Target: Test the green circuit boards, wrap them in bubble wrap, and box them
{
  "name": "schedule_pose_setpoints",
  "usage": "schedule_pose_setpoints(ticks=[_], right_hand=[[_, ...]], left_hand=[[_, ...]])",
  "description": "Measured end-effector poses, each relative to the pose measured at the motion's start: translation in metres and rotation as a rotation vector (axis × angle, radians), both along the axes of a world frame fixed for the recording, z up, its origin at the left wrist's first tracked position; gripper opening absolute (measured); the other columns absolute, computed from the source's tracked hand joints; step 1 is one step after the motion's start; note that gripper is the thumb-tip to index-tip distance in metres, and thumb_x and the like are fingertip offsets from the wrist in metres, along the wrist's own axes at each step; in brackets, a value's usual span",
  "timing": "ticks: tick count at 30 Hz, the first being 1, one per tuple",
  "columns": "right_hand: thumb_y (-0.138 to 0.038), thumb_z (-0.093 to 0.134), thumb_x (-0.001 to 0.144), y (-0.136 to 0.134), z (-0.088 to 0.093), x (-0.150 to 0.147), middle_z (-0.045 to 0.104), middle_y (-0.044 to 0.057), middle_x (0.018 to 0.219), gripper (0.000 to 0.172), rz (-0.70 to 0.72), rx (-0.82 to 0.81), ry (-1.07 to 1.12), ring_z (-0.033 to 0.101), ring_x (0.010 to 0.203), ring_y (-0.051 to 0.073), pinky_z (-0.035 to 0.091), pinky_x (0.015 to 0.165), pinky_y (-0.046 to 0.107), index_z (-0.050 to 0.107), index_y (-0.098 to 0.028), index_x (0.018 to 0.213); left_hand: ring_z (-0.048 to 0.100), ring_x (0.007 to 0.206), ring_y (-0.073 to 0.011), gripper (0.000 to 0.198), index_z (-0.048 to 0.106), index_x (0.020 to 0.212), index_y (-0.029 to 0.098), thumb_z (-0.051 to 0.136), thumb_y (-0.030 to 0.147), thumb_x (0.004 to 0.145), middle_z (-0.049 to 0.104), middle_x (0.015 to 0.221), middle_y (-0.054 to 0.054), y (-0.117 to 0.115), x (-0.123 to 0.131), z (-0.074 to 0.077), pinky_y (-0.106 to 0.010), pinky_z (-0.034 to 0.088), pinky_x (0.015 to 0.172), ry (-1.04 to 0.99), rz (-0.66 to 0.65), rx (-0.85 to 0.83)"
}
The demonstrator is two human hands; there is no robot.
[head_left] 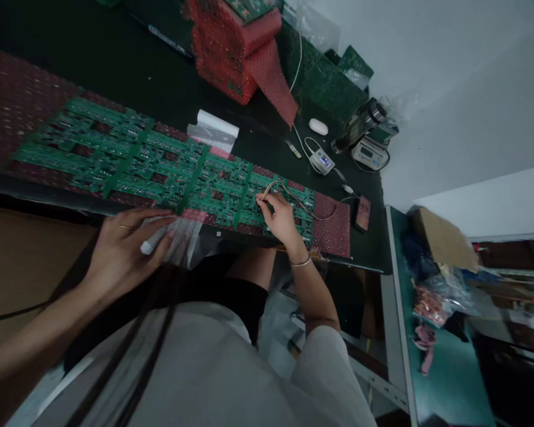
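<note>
Pale grey shirt fabric (213,367) fills the bottom middle of the frame, nearest the camera. Beyond it a dark desk (169,92) stretches from the upper left to right of centre, and a green-topped surface (456,370) occupies the lower right. Green circuit boards (131,157), joined in one long row, lie on the desk from left of the frame to just right of centre. Under them is reddish bubble wrap (331,228), bare at both ends of the row. A red-wrapped stack (225,62) stands at upper centre.

At lower left, the left hand (122,243) is at the near edge of the boards, its fingers curved and parted about a white roll (149,245) and clear film (182,240); how firmly they grip, I cannot tell. At centre, over the boards, the right hand (279,220) has its thumb and forefinger pressed together, pinching thin yellowish wires (272,182) that loop away to the right.

Right of centre lie a grey device (368,154), a phone-like slab (363,213), a smaller white device (323,161) with a lit display and, smallest, a white oval case (318,126).
</note>
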State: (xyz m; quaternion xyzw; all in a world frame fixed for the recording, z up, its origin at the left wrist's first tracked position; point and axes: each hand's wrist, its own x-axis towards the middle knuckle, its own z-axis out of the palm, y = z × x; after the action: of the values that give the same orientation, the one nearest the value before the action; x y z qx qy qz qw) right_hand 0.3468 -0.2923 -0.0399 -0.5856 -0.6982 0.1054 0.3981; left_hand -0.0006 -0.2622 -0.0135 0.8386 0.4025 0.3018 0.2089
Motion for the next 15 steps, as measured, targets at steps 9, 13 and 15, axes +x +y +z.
schedule_pose_setpoints(ticks=[9,13,15], right_hand=[[-0.042,0.048,0.113,0.003,-0.004,0.001,0.078,0.009,0.109,0.029,-0.007,0.019,-0.043,0.073,0.105,0.025,0.059,0.098,0.041,0.07,-0.025,0.11],[-0.048,0.053,0.11,0.002,-0.009,-0.002,0.077,0.009,0.104,0.03,-0.059,0.076,0.077,0.074,0.1,0.024,0.061,0.091,0.039,0.07,-0.023,0.107],[-0.048,0.054,0.11,0.0,-0.01,-0.004,0.077,0.009,0.102,0.031,-0.068,0.082,0.108,0.074,0.098,0.023,0.061,0.09,0.038,0.07,-0.023,0.104]], left_hand=[[0.07,0.108,-0.0251,0.028,0.075,0.115,0.019,0.056,0.039,0.109,0.072,0.117,-0.01,0.011,-0.023,0.005,-0.037,0.057,0.101,0.049,0.083,0.181],[0.07,0.108,-0.0231,0.031,0.076,0.109,0.017,0.056,0.04,0.11,0.071,0.118,-0.011,0.018,-0.029,-0.007,-0.034,0.057,0.096,0.057,-0.107,0.157],[0.07,0.108,-0.0226,0.031,0.078,0.106,0.018,0.054,0.038,0.111,0.073,0.116,-0.01,0.021,-0.03,-0.013,-0.035,0.057,0.096,0.076,-0.131,0.168]])
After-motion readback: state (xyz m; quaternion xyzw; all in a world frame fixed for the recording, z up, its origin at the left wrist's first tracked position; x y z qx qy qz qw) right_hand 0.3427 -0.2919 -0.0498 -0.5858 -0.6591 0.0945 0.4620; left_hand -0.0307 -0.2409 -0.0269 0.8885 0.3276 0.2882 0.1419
